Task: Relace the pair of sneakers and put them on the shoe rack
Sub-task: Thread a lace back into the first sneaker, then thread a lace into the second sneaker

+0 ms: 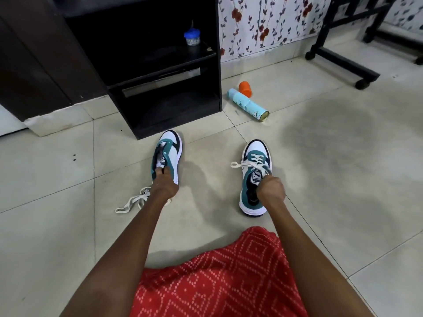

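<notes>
Since we sit on the tiled floor (57, 236) with a red patterned garment (217, 282) over our lap, both arms stretch out to the pair. Near left, a loose white lace (131, 202) lies in a heap on the tiles, just beside our left wrist.

Our left hand (165, 183) has its fingers curled, pinching the tongue of the left sneaker (170, 145). Our right hand (271, 191) is closed like a fist round the tongue top of the right sneaker (256, 152), which stands on the tiles well apart to the right.

We judge the main risk to be shelving both now: the left one shows bare eyelets, so its lace would be left behind. The right one's laced cord (242, 164) has slack, untied ends that could snag or drag. A tongue-only grip could also let either shoe swing.

Both are white with teal panels and navy trim. The left one looks tipped sideways.

Farther off lie an aerosol can (249, 104) and an orange cap (246, 88). The black shoe rack (174, 110) stands just beyond the left sneaker.
</notes>
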